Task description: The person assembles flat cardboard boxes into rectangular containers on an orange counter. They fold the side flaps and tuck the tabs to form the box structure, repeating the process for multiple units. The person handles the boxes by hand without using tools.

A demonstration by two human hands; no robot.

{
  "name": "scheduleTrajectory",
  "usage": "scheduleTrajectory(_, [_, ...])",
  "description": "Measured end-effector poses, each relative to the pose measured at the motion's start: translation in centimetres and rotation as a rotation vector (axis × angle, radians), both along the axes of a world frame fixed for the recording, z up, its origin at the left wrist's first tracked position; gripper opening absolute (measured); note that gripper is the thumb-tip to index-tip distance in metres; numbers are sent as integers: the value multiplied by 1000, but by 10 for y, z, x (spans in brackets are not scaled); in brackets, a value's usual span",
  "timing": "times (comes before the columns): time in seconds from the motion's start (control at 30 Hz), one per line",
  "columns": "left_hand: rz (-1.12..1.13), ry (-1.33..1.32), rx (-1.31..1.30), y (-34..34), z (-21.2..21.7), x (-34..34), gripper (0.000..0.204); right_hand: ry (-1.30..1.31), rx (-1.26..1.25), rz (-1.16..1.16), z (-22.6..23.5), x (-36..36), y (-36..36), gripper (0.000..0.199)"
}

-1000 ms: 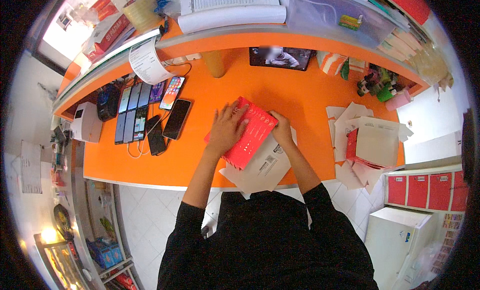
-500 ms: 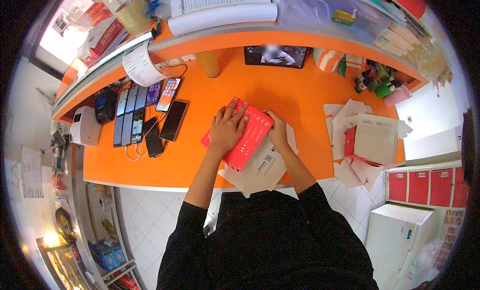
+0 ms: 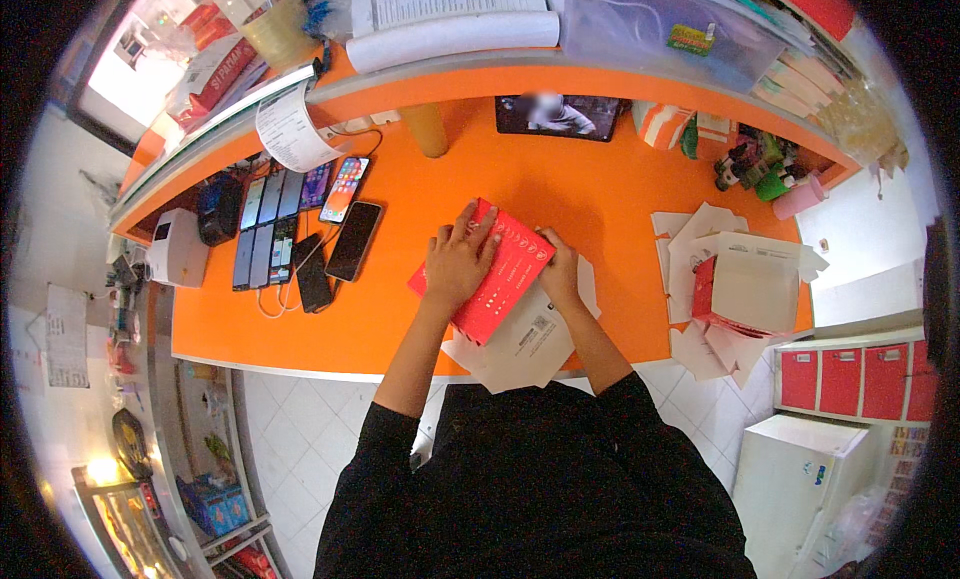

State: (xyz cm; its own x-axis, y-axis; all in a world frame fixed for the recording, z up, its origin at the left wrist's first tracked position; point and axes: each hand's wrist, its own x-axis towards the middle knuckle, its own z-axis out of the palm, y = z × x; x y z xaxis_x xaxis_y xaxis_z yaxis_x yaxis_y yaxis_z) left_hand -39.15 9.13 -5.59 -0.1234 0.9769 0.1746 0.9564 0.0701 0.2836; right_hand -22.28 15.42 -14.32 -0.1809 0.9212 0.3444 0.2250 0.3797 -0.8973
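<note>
A red cardboard box [image 3: 505,284] with white print is tilted on the orange counter in front of me, its pale flap [image 3: 525,344] spread out toward my body. My left hand [image 3: 460,266] lies across the red side with its fingers spread and pressing on it. At the box's right corner my right hand [image 3: 562,277] has its fingers curled round the edge; some fingertips are hidden. Off to the right is a stack of cardboard boxes [image 3: 757,284], unfolded or partly folded, pale inside and red outside.
Several phones [image 3: 355,241] with cables lie at the left, beside a white device [image 3: 178,247]. A tape-like roll [image 3: 425,131] and a tablet [image 3: 557,117] stand at the back under the orange shelf [image 3: 470,76]. Small bottles [image 3: 760,164] and a pink cup [image 3: 798,196] are at the back right.
The whole view has shifted a little. Both hands stay on the red box, which has hardly moved between them.
</note>
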Motion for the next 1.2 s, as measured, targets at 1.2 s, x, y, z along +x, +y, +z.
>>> scheduleTrajectory(1.2, [-53,-186,417,-22,-1,2,34,-37,-63,90,13,17,8,31])
